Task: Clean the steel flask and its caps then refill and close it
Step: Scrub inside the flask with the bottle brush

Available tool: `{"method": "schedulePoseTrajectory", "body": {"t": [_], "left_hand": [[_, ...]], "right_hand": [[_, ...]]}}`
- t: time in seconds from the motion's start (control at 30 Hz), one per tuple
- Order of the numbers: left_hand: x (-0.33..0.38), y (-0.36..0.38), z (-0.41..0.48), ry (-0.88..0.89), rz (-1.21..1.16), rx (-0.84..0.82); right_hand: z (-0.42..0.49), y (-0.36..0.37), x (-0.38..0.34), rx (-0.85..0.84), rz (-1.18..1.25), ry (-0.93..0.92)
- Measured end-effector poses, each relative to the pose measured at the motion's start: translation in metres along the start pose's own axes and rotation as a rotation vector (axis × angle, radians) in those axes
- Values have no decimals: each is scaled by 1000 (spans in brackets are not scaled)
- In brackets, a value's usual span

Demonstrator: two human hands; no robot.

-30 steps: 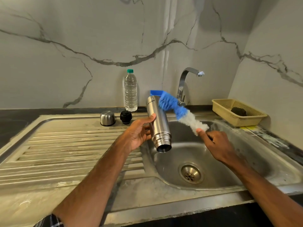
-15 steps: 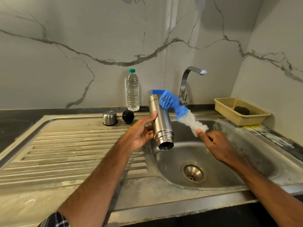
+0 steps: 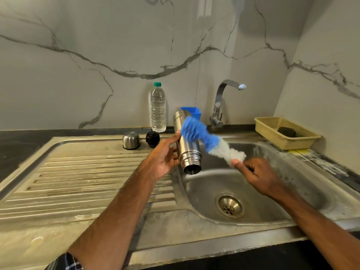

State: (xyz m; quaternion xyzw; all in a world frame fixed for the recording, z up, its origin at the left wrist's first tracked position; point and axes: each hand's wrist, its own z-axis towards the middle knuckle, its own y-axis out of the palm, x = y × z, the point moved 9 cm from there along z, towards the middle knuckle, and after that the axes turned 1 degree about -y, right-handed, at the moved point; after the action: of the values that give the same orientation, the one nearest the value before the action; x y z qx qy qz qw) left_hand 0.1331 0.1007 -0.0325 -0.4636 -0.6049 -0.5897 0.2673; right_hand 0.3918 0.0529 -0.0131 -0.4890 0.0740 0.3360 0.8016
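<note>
My left hand (image 3: 165,156) grips the steel flask (image 3: 188,152) over the sink basin (image 3: 272,201), its open mouth tilted down toward me. My right hand (image 3: 257,174) holds the handle of a blue and white bottle brush (image 3: 210,141), whose blue bristles lie against the flask's outer side. The steel outer cap (image 3: 131,140) and the black inner cap (image 3: 152,139) stand on the drainboard (image 3: 78,172) behind my left hand.
A clear plastic water bottle (image 3: 158,108) with a green lid stands at the wall. The tap (image 3: 224,102) is off, with a blue holder (image 3: 191,112) beside it. A yellow basket (image 3: 286,133) with a dark scrubber sits at the right.
The brush has shifted slightly along the flask's side. Both hands keep their holds and the flask stays tilted over the basin.
</note>
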Motion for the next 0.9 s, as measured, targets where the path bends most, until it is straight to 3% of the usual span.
{"method": "schedulePoseTrajectory", "body": {"t": [0.17, 0.27, 0.4, 0.5, 0.6, 0.73, 0.9], "left_hand": [[3, -3, 1, 25, 3, 28], [4, -4, 1, 36, -33, 43], [7, -6, 3, 52, -20, 54], [9, -5, 3, 65, -50, 44], [10, -9, 5, 79, -47, 56], [13, -13, 5, 90, -81, 57], [16, -18, 7, 91, -97, 66]], "right_hand": [[1, -1, 4, 27, -30, 27], [-1, 1, -11, -9, -36, -74], [0, -4, 3, 21, 16, 26], [-2, -1, -3, 6, 16, -59], [-1, -5, 7, 44, 18, -2], [-3, -1, -2, -2, -9, -87], [-4, -1, 2, 1, -22, -61]]}}
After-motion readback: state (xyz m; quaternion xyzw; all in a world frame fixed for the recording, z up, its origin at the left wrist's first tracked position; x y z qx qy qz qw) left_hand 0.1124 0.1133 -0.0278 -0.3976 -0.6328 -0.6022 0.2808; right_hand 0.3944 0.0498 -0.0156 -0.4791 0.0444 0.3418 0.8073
